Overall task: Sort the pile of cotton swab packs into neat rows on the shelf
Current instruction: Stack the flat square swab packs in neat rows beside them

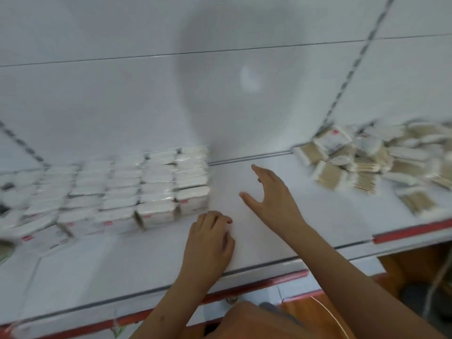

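Note:
Cotton swab packs stand in several neat rows on the left half of the white shelf. A loose pile of swab packs lies at the right, against the back panel. My left hand rests on the shelf just right of the front end of the rows, fingers loosely curled, holding nothing. My right hand hovers over the bare middle of the shelf with fingers spread and straight, between the rows and the pile. The whole view is blurred by motion.
The shelf's front edge carries a red strip. A slotted upright runs up the white back panel at right, another at far left. Below the shelf at lower right I see an orange floor and a cord.

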Demonstrator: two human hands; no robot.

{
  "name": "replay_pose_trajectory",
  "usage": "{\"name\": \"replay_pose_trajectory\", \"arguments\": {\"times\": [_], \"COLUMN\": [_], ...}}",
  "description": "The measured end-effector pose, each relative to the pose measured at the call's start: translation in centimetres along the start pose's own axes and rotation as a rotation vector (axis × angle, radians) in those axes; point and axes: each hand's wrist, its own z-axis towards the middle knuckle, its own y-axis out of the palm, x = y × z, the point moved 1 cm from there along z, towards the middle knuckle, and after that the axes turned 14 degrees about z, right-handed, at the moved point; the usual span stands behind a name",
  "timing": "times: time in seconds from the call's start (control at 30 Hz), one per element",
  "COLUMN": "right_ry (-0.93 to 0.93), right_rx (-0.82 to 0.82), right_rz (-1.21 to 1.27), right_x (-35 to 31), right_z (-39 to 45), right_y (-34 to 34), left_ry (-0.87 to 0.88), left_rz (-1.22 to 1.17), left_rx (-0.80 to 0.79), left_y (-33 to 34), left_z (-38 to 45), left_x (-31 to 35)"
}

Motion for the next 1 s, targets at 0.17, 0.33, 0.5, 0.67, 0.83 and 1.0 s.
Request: {"name": "replay_pose_trajectory", "arguments": {"times": [0.17,0.33,0.5,0.67,0.83,1.0], "right_ry": [0.097,0.212,0.081,-0.181,-0.369,-0.219], "right_rx": [0.245,0.258,0.186,0.272,0.225,0.099], "right_rz": [-0.161,-0.32,-0.424,-0.453,-0.288,0.178], "right_x": [5.4,12.4,15.5,16.9,14.9,13.0], "right_z": [-1.5,-3.4,-2.1,-0.4,-0.7,-0.9], "right_y": [-9.1,-14.6,-16.0,-16.7,-17.2,-17.9], "left_ry": [0.255,0.29,0.251,0.181,0.214,0.05], "left_rz": [-0.059,-0.024,0.026,-0.175,-0.236,-0.404], "left_rx": [-0.052,-0.119,-0.145,-0.158,-0.129,-0.196], "left_y": [3.8,7.1,6.9,6.2,5.4,4.8], "left_z": [4.6,7.8,8.2,10.2,13.4,14.2], "left_x": [7.2,13.0,13.8,15.1,17.5,17.6]}}
